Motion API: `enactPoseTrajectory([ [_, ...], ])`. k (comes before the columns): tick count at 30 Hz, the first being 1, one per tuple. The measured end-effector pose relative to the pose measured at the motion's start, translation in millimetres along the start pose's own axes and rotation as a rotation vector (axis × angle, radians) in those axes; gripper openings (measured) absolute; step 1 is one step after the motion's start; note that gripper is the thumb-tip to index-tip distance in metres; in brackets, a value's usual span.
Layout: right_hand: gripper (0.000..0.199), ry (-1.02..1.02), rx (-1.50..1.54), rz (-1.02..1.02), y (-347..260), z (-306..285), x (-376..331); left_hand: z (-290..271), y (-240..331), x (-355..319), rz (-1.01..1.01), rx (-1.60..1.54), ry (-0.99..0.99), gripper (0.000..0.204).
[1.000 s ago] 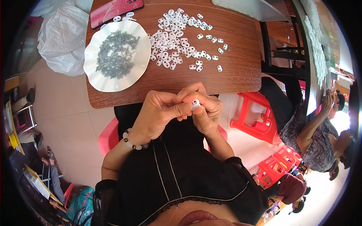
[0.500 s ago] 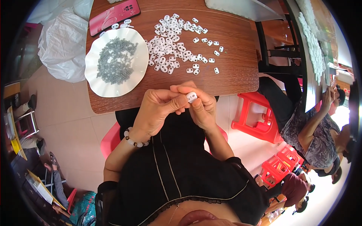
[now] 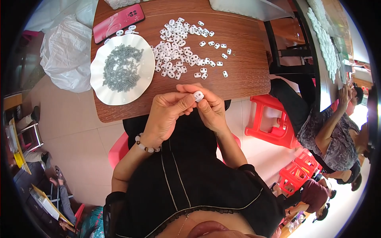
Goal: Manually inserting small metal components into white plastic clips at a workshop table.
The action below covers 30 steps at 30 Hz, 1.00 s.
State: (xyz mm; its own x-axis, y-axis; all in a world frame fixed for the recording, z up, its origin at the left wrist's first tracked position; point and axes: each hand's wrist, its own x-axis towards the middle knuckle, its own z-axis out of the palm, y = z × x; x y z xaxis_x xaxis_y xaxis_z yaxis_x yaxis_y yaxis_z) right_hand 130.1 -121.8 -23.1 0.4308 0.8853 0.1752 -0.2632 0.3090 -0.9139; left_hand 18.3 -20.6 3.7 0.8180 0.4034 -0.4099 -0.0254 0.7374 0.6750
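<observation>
Just past the table's near edge, my left hand (image 3: 168,111) and my right hand (image 3: 212,109) meet with fingers closed. Between the fingertips they pinch a small white two-hole cord lock (image 3: 199,96), its holes facing up. A bracelet of beads circles my left wrist. Beyond my hands lies a loose spread of white cord-lock pieces (image 3: 174,55), heaped at its left and scattered at its right. To the left stands a white wavy-rimmed plate (image 3: 147,75) bearing a pile of tiny grey metal springs (image 3: 121,71).
A pink phone (image 3: 118,23) and a few white pieces (image 3: 130,29) lie behind the plate. A white plastic bag (image 3: 65,55) hangs left of the wooden table (image 3: 238,79). Red stools (image 3: 270,119) stand at right, near a seated person (image 3: 329,135) at another table.
The view has shifted slightly. My hands keep the same pinch on the cord lock, which has turned a little between my fingertips.
</observation>
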Motion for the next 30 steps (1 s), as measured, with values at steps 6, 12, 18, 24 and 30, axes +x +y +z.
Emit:
enactPoseTrajectory([
  [6, 0.04, 0.007, 0.051, 0.021, 3, -3, -2, 2, -1, -1, 0.009, 0.001, 0.004, 0.017],
  [12, 0.036, 0.041, 0.068, 0.011, 7, -2, -4, 5, -4, -3, 0.034, -0.028, 0.004, 0.017],
  [18, 0.036, 0.064, 0.095, 0.01, 10, -3, -4, 9, -5, -4, 0.055, -0.046, 0.024, 0.017],
  [24, 0.038, 0.033, 0.133, 0.064, 1, -5, -1, 9, -8, -2, 0.099, -0.052, 0.03, 0.017],
  [30, 0.044, -0.019, 0.171, 0.046, 0, -7, 2, 12, -5, -2, 0.148, 0.001, 0.046, 0.017],
])
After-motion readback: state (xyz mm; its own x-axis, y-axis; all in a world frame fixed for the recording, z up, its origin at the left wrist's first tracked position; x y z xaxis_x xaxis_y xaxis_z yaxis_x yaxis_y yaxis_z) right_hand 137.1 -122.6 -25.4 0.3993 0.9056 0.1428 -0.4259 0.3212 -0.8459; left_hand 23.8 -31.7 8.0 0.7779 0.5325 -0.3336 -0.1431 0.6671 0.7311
